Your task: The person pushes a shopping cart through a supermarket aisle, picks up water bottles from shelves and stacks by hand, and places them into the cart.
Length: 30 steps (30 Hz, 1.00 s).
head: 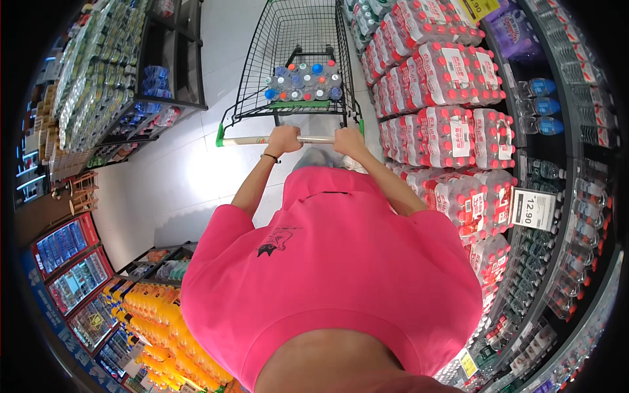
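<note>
Both my hands grip the pale push handle [245,141] of a shopping cart with green end caps. My left hand [285,139] is wrapped around it left of the middle, a dark band on that wrist. Toward the handle's right end, my right hand [350,141] is closed on the same bar. Beyond the handle stretches the black wire basket [255,54] of the cart. At its near end stand several bottles [304,83] in rows, with blue, white, red and orange caps. A green panel [300,104] sits just in front of them.
Stacked packs of red-capped water bottles [442,137] rise close along the right, before shelves of bottles [543,105]. On the left is a dark shelf unit [172,59] with bottles. Orange drink bottles [167,319] stand lower left, near glass-door coolers [78,280]. Pale floor tiles [196,172] run between.
</note>
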Tool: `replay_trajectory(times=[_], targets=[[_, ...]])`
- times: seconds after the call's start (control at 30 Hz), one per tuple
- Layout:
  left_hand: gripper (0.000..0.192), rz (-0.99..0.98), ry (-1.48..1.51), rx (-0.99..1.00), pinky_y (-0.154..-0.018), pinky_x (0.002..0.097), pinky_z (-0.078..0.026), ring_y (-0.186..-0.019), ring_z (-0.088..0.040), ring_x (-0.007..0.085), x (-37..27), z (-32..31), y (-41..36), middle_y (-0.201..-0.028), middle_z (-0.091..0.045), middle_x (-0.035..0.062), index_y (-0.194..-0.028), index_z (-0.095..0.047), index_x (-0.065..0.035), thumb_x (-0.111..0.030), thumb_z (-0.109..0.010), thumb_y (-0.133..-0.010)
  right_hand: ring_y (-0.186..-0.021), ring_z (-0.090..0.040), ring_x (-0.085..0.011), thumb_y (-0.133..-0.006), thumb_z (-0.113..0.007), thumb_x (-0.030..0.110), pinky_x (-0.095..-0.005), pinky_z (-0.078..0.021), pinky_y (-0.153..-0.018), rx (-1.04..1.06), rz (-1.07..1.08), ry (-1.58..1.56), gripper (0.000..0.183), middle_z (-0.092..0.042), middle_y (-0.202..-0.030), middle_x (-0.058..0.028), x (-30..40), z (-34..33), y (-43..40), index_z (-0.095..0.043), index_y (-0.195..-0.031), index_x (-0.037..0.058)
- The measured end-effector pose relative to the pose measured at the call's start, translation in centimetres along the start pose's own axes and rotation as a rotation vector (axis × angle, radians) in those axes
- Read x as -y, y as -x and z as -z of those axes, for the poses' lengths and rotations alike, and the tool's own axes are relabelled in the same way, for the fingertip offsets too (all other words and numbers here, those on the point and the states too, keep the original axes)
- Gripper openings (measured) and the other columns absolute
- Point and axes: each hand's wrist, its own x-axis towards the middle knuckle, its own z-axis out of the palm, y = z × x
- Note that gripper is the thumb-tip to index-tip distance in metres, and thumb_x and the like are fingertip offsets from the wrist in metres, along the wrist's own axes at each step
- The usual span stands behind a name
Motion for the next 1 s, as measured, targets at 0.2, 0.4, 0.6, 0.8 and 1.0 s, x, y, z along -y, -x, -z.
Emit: replay_trajectory(times=[0.2, 0.4, 0.6, 0.8, 1.0], targets=[[0.023, -0.022, 0.013, 0.013, -0.064, 0.0426, -0.049, -0.068, -0.061, 0.0334, -2.5, -2.1, 3.5, -0.069, -0.062, 0.0163, -0.074, -0.066, -0.0087, -0.027, -0.058, -0.061, -0.071, -0.064, -0.0319, -0.061, -0.058, 0.018, -0.0403, -0.0515, -0.065, 0.019, -0.033, 0.018, 0.021, -0.064, -0.076, -0.0193, -0.3, -1.8, 4.2, -0.066, -0.074, 0.0025], [0.023, -0.055, 0.043, -0.019, -0.064, 0.0430, -0.049, -0.068, -0.061, 0.0330, -3.1, -4.9, 6.4, -0.069, -0.062, 0.0168, -0.074, -0.066, -0.0090, -0.027, -0.059, -0.062, -0.074, -0.063, -0.0321, -0.062, -0.057, 0.018, -0.0429, -0.0497, -0.068, 0.056, -0.067, 0.037, 0.022, -0.064, -0.077, -0.0163, 0.6, -3.1, 8.0, -0.065, -0.078, 0.0053], [0.022, -0.024, 0.051, -0.055, -0.063, 0.0425, -0.048, -0.068, -0.061, 0.0320, -3.5, -4.9, 9.3, -0.069, -0.062, 0.0154, -0.077, -0.064, -0.0098, -0.026, -0.059, -0.062, -0.074, -0.064, -0.0321, -0.066, -0.056, 0.022, -0.0408, -0.0510, -0.067, 0.030, -0.026, 0.049, 0.025, -0.064, -0.078, -0.0181, 1.5, -5.5, 9.9, -0.065, -0.082, 0.0038], [0.022, 0.034, 0.030, 0.044, -0.066, 0.0423, -0.048, -0.071, -0.062, 0.0324, -3.2, -6.6, 11.3, -0.072, -0.063, 0.0163, -0.078, -0.064, -0.0079, -0.022, -0.059, -0.062, -0.077, -0.062, -0.0319, -0.068, -0.055, 0.023, -0.0432, -0.0486, -0.070, 0.102, -0.041, -0.003, 0.025, -0.064, -0.082, -0.0158, 3.2, -6.5, 12.3, -0.063, -0.085, 0.0065], [0.035, 0.125, -0.066, 0.102, -0.078, 0.0435, -0.044, -0.091, -0.058, 0.0321, -7.4, -8.5, 12.3, -0.093, -0.061, 0.0180, -0.096, -0.058, -0.0020, -0.019, -0.060, -0.065, -0.083, -0.060, -0.0343, -0.068, -0.059, 0.027, -0.0431, -0.0477, -0.073, 0.184, 0.194, -0.270, 0.034, -0.062, -0.089, -0.0179, 2.6, -7.5, 13.2, -0.059, -0.094, 0.0049]])
